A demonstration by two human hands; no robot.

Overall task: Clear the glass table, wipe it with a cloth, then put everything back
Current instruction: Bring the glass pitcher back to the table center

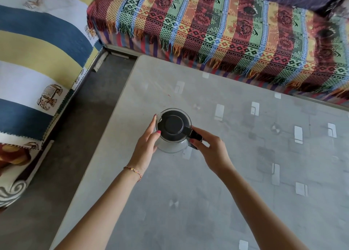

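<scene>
Clear glass jug with round black lid (173, 131) standing upright on the frosted grey glass table (236, 183), toward its left side. Left hand (146, 148) laid flat against the jug's left wall, fingers straight. Right hand (211, 149) pinching the black handle (194, 136).

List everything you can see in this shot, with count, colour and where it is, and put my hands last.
glass jug: one, clear with a black lid and black handle, near the left end of the table
glass table: one, grey frosted top with pale rectangle marks, centre and right
woven throw: one, multicoloured stripes with fringe, on the seat beyond the table
striped cover: one, blue, yellow and white with elephant prints, on the seat at left
floor: dark grey, between the left seat and the table
thread bracelet: one, red and yellow, left wrist
left hand: fingers against the jug's side
right hand: fingers on the jug's handle
</scene>
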